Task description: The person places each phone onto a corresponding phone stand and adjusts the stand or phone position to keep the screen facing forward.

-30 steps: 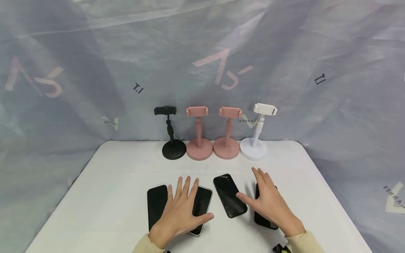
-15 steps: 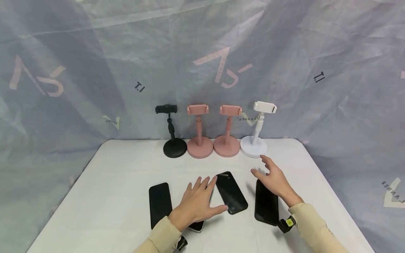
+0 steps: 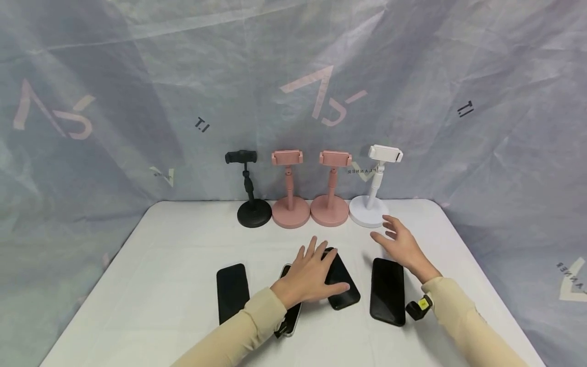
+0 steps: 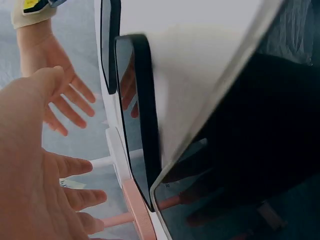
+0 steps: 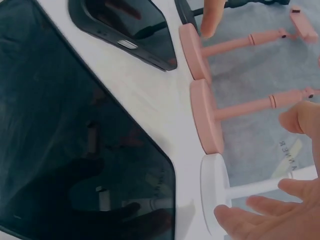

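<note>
My left hand, fingers spread, hovers over the middle phones. Beneath its wrist lies a silver-framed smartphone, partly hidden by hand and sleeve. Beyond it, a black smartphone is overlapped by the fingers in the head view; the left wrist view shows this phone's edge apart from the hand. My right hand, fingers loosely bent and holding nothing, is above the far end of the rightmost black smartphone, close before the white phone stand. Another black smartphone lies at the left.
Along the back of the white table stand a black phone stand, a pink phone stand and a second pink phone stand beside the white one. A grey printed cloth hangs behind them.
The left hand has moved right and forward, from over the two left phones to over the middle ones. The right hand has moved forward and slightly right, uncovering the rightmost phone.
</note>
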Demonstrator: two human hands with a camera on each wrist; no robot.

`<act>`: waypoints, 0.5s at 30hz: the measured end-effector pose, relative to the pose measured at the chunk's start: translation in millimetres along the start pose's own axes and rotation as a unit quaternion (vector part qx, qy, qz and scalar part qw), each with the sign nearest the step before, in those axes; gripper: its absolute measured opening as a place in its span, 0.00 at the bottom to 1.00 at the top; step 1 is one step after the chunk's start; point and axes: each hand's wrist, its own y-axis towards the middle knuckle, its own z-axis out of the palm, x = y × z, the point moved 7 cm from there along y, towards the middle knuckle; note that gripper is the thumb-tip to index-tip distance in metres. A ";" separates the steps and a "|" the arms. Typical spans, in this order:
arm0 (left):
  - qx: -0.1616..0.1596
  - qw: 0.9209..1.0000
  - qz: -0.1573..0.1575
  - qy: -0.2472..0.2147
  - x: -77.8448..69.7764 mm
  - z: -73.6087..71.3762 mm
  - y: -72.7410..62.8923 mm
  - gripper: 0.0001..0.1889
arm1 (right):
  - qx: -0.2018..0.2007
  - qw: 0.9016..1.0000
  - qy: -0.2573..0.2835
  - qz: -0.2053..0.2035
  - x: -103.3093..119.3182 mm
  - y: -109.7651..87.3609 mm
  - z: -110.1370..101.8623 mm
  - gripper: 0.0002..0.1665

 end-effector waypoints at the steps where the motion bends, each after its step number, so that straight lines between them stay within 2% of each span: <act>1: 0.003 1.000 0.001 0.000 -0.2 0.8 4.3 0.49 | 0.000 1.000 -0.001 0.002 0.3 2.4 -1.4 0.47; 5: 0.015 1.000 0.001 -0.011 0.0 2.4 21.5 0.47 | 0.003 1.000 0.004 0.017 2.0 12.9 -8.8 0.47; 10: 0.024 0.999 -0.001 -0.030 -1.4 2.2 36.2 0.44 | 0.004 1.000 0.010 0.026 3.6 26.7 -17.6 0.46; 15: 0.022 1.000 0.011 -0.002 -6.3 6.9 48.0 0.44 | -0.006 0.999 -0.007 0.031 0.2 37.2 -22.6 0.46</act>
